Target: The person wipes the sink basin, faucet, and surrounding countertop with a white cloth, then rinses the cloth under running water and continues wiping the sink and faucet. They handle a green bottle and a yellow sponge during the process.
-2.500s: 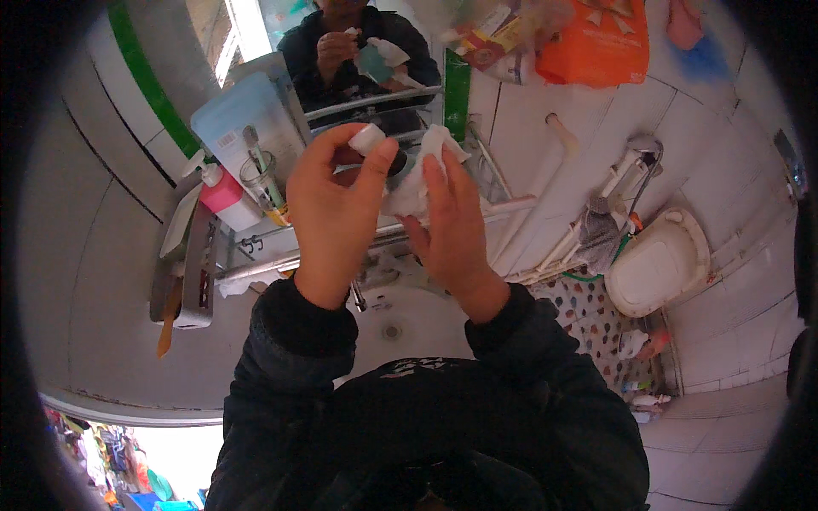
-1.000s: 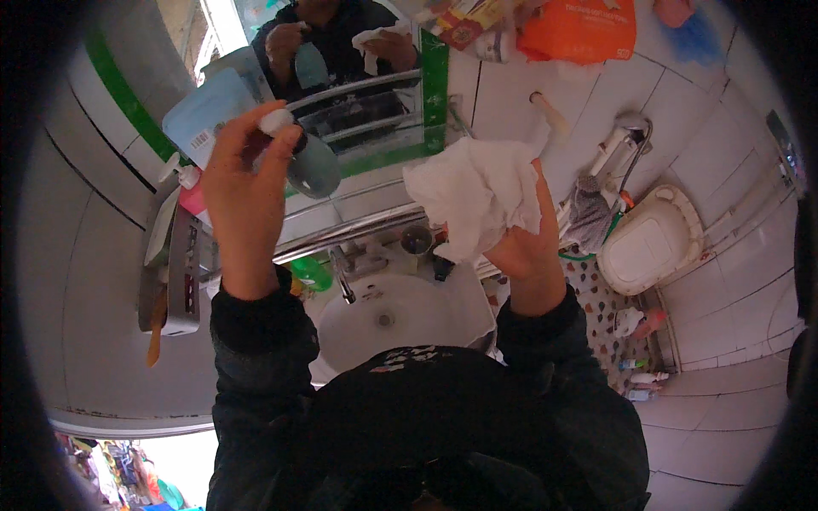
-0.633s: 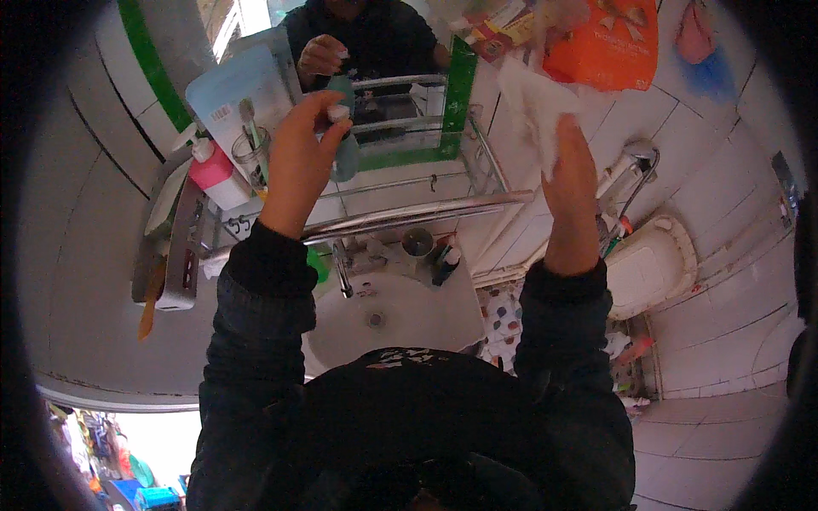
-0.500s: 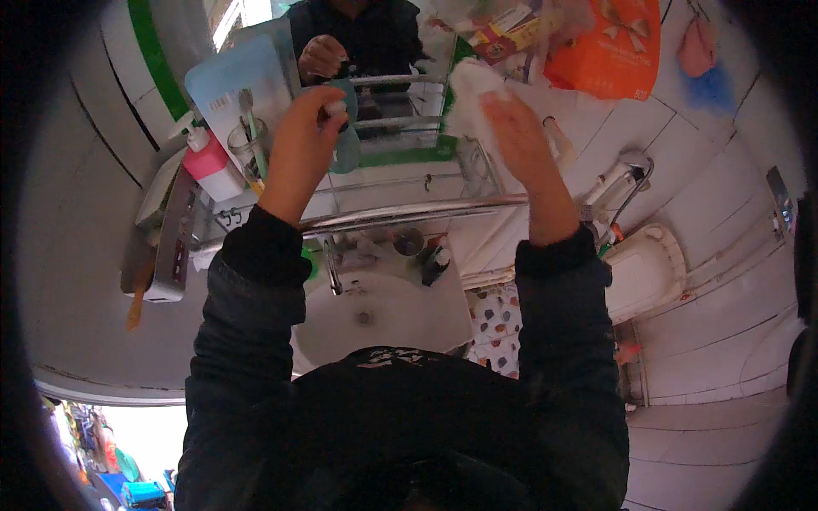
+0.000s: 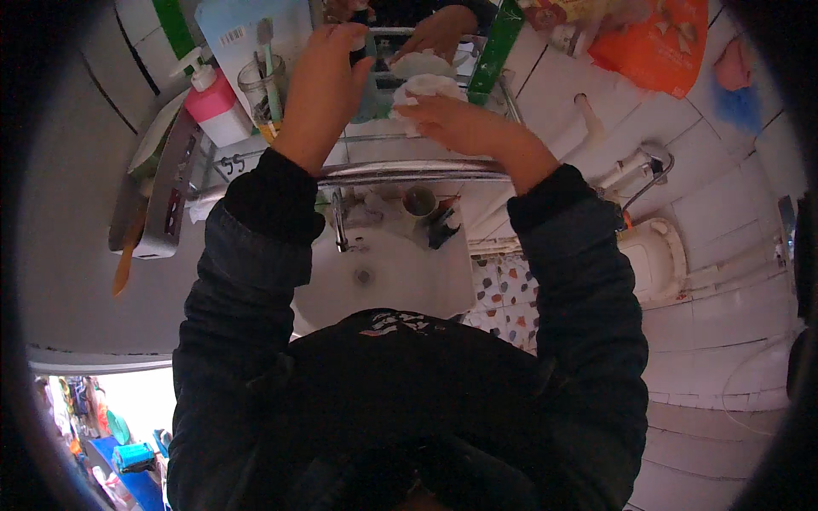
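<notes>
My right hand (image 5: 477, 129) presses a crumpled white cloth (image 5: 429, 89) against the mirror (image 5: 417, 13), where the hand and cloth are reflected. The fingers lie over the cloth. My left hand (image 5: 328, 89) is raised at the left of the mirror, its fingers curled around a small, partly hidden thing with pale and dark parts. Right beside those fingers is a teal, bottle-like shape (image 5: 365, 104); whether the hand holds it I cannot tell. A glass jar (image 5: 250, 83) with toothbrushes stands to the left of my left wrist.
Below the arms runs a metal shelf rail (image 5: 417, 169) over a white sink (image 5: 400, 281) with a faucet (image 5: 339, 221). A pink and white pump bottle (image 5: 217, 106) and a grey holder (image 5: 162, 213) are at left. An orange bag (image 5: 652, 51) hangs at upper right.
My right hand has swept left with the white cloth, from beside the mirror onto it. My left hand has moved slightly, still curled. The view has shifted, so the shelf sits higher.
</notes>
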{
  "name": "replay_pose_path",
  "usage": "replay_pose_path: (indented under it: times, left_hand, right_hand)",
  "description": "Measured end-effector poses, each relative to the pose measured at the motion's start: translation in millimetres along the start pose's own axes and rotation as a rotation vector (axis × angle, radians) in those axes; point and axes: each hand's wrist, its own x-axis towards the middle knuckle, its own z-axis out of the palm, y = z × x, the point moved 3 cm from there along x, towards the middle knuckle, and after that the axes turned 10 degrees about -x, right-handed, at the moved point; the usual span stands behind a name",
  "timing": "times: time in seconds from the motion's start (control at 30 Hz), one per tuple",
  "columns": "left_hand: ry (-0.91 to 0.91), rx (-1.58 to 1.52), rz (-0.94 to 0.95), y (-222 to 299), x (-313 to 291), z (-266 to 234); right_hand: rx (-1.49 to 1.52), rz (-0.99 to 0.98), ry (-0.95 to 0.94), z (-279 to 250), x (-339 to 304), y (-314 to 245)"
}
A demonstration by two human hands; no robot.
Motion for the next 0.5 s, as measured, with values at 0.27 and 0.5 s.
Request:
replay_pose_path:
  times: [0.27,0.5]
  left_hand:
    - [-0.001,-0.015,0.157,62.1,-37.8,-34.7]
    - [-0.091,0.009,0.034,40.3,-104.3,-49.3]
  right_hand:
    - [0.094,0.283,-0.114,-34.9,-62.6,-3.2]
    - [0.125,0.49,-0.123,-51.1,-84.7,-44.3]
